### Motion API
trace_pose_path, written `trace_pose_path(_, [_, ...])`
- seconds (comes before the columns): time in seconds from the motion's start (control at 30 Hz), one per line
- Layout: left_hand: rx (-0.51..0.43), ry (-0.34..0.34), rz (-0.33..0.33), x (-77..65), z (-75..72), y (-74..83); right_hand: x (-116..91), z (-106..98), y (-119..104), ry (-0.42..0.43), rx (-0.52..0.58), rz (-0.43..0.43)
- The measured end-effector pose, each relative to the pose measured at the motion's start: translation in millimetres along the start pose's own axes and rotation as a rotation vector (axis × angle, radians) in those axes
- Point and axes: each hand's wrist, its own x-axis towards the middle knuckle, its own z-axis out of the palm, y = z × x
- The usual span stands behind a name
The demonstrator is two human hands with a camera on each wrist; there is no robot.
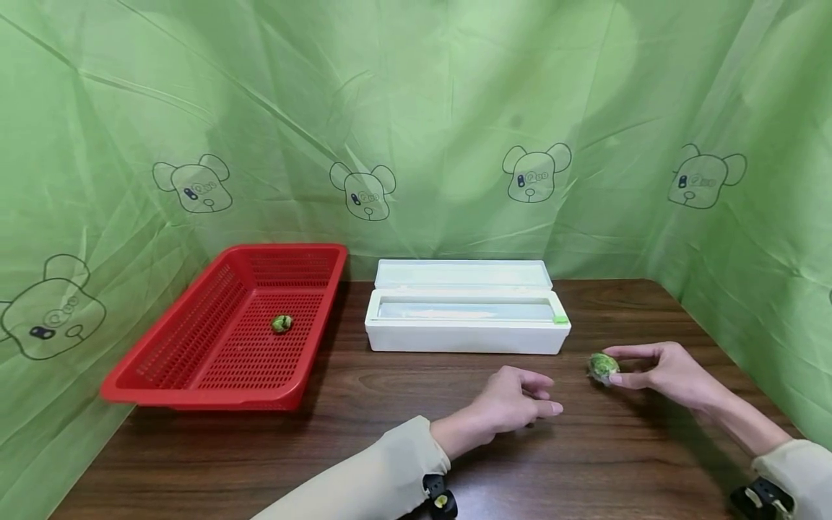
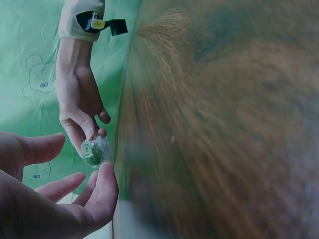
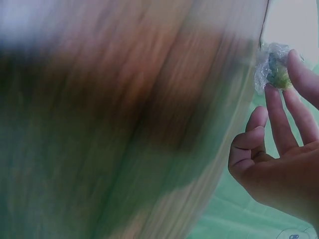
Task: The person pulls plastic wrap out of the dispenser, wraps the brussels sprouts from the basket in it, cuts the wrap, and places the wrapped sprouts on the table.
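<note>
My right hand (image 1: 679,374) pinches a Brussels sprout (image 1: 603,367) between thumb and fingertips, above the table's right side. Clear plastic film (image 3: 261,75) clings around this sprout and sticks out loosely at one side in the right wrist view. To the left, my left hand (image 1: 505,404) hovers over the table with fingers loosely bent and nothing in them, apart from the sprout. Behind the hands stands a white cling film box (image 1: 468,337) with its lid (image 1: 463,274) raised. A second Brussels sprout (image 1: 282,323) lies in the red basket.
The red plastic basket (image 1: 201,397) with slotted walls occupies the left side of the brown wooden table (image 1: 364,404). A small green piece (image 1: 560,319) sits at the box's right front rim. Green curtains (image 1: 442,108) with bear drawings enclose the back and sides.
</note>
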Motion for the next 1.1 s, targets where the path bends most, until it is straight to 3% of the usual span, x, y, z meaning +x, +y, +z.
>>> trace_pose_path(0.17, [0.004, -0.002, -0.001, -0.3, 2.6, 1.4, 4.2, -7.4, 8.3, 0.010, -0.039, 0.039])
trace_pose_path(0.67, [0.007, -0.008, -0.004, 1.1, 7.9, 0.8, 14.5, -18.0, 24.8, -0.022, -0.096, 0.041])
trace_pose_path(1.1, [0.013, -0.004, -0.008, 4.7, 12.4, 1.5, 13.2, -17.0, 21.9, -0.012, 0.011, 0.067])
